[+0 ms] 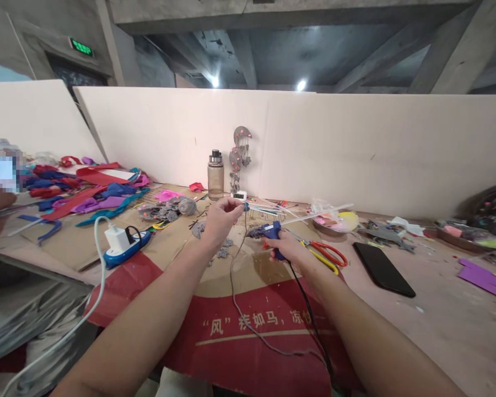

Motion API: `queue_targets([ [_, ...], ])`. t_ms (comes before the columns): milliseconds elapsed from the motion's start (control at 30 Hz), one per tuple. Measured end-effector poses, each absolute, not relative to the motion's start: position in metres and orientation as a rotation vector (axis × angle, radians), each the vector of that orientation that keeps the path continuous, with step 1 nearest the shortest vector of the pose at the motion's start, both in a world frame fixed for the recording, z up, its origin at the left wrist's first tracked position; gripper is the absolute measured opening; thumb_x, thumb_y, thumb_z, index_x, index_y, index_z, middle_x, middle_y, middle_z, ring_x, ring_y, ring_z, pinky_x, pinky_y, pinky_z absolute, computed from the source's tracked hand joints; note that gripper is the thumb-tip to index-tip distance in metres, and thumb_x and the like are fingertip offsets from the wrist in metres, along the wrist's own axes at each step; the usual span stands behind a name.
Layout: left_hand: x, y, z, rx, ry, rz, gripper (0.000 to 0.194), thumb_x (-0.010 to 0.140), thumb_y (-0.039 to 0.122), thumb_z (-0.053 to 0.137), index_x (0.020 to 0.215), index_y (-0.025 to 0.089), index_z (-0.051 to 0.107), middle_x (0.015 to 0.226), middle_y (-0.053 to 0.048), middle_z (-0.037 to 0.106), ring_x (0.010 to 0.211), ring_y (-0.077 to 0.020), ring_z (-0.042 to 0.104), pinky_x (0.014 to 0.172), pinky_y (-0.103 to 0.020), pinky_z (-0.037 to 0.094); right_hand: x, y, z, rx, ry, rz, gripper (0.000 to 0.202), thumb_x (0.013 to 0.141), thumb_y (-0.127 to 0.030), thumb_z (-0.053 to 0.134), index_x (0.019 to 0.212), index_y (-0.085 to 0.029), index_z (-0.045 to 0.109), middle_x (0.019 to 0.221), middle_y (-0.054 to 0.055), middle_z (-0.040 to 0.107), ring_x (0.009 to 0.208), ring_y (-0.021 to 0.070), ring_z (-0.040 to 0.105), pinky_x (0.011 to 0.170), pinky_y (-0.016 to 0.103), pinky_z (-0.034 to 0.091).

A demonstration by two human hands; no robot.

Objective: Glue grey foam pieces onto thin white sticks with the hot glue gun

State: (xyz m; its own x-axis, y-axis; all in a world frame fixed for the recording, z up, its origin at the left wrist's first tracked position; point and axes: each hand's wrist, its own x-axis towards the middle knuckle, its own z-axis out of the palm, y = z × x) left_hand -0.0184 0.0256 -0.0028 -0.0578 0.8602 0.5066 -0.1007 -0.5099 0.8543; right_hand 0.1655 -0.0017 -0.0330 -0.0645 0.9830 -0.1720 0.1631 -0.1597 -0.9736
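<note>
I see the right hand (276, 244) gripping a glue gun (274, 229), nozzle (254, 233) leftward; the left hand (221, 220), nearer the worktop's (442, 325) far edge, seemingly pinches yarn (232, 271).
</note>
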Motion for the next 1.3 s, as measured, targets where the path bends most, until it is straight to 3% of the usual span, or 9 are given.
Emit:
queue_targets([
  [100, -0.017, 0.023, -0.006, 1.725, 0.993, 1.718, 0.013, 0.073, 0.028, 0.065, 0.075, 0.015, 0.065, 0.065, 0.001, 0.058, 0.055, -0.0082, 0.047, 0.052, -0.021, 0.035, 0.167, -0.002, -0.035, -1.600, -1.438, 1.273, 0.009, 0.081, -0.026, 0.058, 0.080, -0.017, 0.056, 0.076, 0.007, 0.068, 0.052, 0.0109, 0.055, 0.054, 0.027, 0.051],
  [233, -0.013, 0.018, -0.008, 1.939, 1.090, 1.745, 0.008, 0.075, 0.024, 0.062, 0.077, 0.017, 0.065, 0.065, 0.001, 0.058, 0.057, -0.0095, 0.050, 0.054, -0.021, 0.038, 0.171, -0.005, -0.031, -1.848, -1.705, 0.605, 0.026, 0.083, -0.036, 0.057, 0.065, -0.018, 0.052, 0.080, 0.016, 0.066, 0.080, 0.0253, 0.064, 0.074, 0.038, 0.048],
  [333, -0.009, 0.014, -0.008, 2.062, 1.099, 1.758, 0.006, 0.076, 0.021, 0.060, 0.077, 0.017, 0.065, 0.066, 0.001, 0.060, 0.057, -0.0096, 0.052, 0.056, -0.021, 0.040, 0.169, -0.009, -0.024, -1.595, -1.746, 0.253, 0.022, 0.084, -0.036, 0.049, 0.070, -0.020, 0.050, 0.086, 0.014, 0.065, 0.091, 0.0263, 0.061, 0.082, 0.040, 0.044],
  [433, -0.007, 0.011, -0.008, 2.265, 1.087, 1.795, 0.005, 0.075, 0.016, 0.059, 0.076, 0.018, 0.065, 0.067, 0.001, 0.061, 0.059, -0.0095, 0.052, 0.059, -0.021, 0.041, 0.159, -0.014, -0.019, -1.179, -1.571, 0.547, 0.014, 0.082, -0.035, 0.049, 0.086, -0.022, 0.047, 0.093, 0.007, 0.065, 0.088, 0.0196, 0.061, 0.080, 0.035, 0.046],
  [500, -0.007, 0.009, -0.008, 2.395, 1.067, 1.792, 0.008, 0.075, 0.013, 0.059, 0.077, 0.018, 0.065, 0.068, 0.001, 0.061, 0.062, -0.0098, 0.053, 0.061, -0.021, 0.042, 0.150, -0.018, -0.018, -0.983, -1.412, 0.887, 0.025, 0.076, -0.035, 0.057, 0.093, -0.024, 0.043, 0.096, 0.004, 0.065, 0.089, 0.0174, 0.062, 0.077, 0.032, 0.047],
  [633, -0.005, 0.005, -0.009, 2.430, 1.076, 1.764, 0.010, 0.078, 0.014, 0.058, 0.081, 0.019, 0.066, 0.070, 0.000, 0.063, 0.064, -0.0103, 0.055, 0.064, -0.022, 0.044, 0.139, -0.024, -0.017, -0.916, -1.228, 1.192, 0.036, 0.070, -0.035, 0.065, 0.095, -0.025, 0.041, 0.081, -0.003, 0.060, 0.068, 0.0132, 0.060, 0.062, 0.027, 0.046],
  [700, -0.003, 0.003, -0.010, 2.317, 1.085, 1.730, 0.008, 0.078, 0.017, 0.059, 0.082, 0.019, 0.066, 0.071, 0.000, 0.065, 0.064, -0.0105, 0.058, 0.064, -0.022, 0.046, 0.139, -0.024, -0.017, -0.926, -1.225, 1.144, 0.032, 0.070, -0.038, 0.065, 0.091, -0.024, 0.046, 0.075, -0.005, 0.054, 0.058, 0.0093, 0.052, 0.055, 0.023, 0.043],
  [900, 0.005, -0.002, -0.009, 1.896, 0.982, 1.555, 0.016, 0.076, 0.025, 0.063, 0.089, 0.016, 0.067, 0.073, -0.002, 0.070, 0.058, -0.0119, 0.064, 0.058, -0.023, 0.052, 0.146, -0.022, -0.014, -0.996, -1.362, 0.843, 0.019, 0.077, -0.038, 0.059, 0.080, -0.020, 0.052, 0.072, -0.004, 0.050, 0.058, 0.0087, 0.042, 0.051, 0.021, 0.036],
  [1300, 0.006, -0.008, -0.003, 1.829, 1.029, 1.483, 0.015, 0.076, 0.029, 0.063, 0.077, 0.015, 0.068, 0.062, -0.001, 0.067, 0.056, -0.0138, 0.065, 0.055, -0.022, 0.051, 0.147, -0.027, -0.010, -1.072, -1.480, 0.563, 0.015, 0.079, -0.034, 0.057, 0.076, -0.020, 0.055, 0.070, -0.002, 0.056, 0.063, 0.0127, 0.048, 0.060, 0.026, 0.038],
])
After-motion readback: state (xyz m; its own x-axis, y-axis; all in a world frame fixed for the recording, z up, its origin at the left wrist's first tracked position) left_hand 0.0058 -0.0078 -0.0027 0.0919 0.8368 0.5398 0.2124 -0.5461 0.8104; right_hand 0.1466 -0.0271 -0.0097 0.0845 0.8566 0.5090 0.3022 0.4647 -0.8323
